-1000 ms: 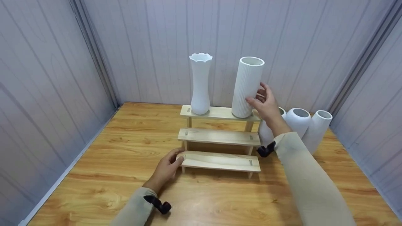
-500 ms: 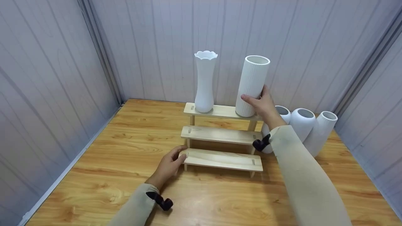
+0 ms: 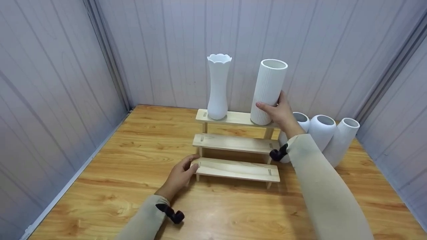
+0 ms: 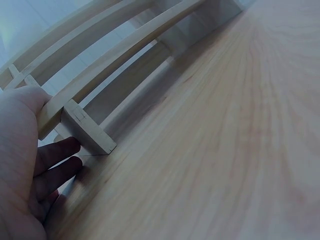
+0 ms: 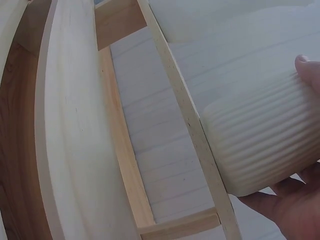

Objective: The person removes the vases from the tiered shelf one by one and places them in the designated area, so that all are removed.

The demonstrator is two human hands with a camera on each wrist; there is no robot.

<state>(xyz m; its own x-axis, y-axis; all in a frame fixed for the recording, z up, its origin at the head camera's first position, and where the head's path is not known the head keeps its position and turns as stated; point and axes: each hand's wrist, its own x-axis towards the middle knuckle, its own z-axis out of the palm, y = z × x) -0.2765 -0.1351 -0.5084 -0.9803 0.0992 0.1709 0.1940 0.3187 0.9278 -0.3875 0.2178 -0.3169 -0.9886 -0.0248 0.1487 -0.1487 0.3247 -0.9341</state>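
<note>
Stand [image 3: 235, 143]: pale grained wood, three stepped planks. Ribbed white vase [image 3: 269, 81], cylindrical, on stand's top plank, right end; right hand [image 3: 283, 115] gripping it low. Left hand [image 3: 179, 174] gripping stand's lowest plank, left end. Advisable: steady stand, seat base squarely before release. Smooth scalloped vase [image 3: 218, 88], stand's top left; three plain vases [image 3: 321, 135] right of stand.

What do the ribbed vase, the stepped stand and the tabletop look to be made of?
Ribbed vase: probably matte white ceramic, given the thick rim; plastic isn't excluded.
Stepped stand: pale wood, seemingly unvarnished; grain and slotted joints show.
Tabletop: slightly glossy wood look, with grain and reflected light; solid or laminate, I cannot tell.
</note>
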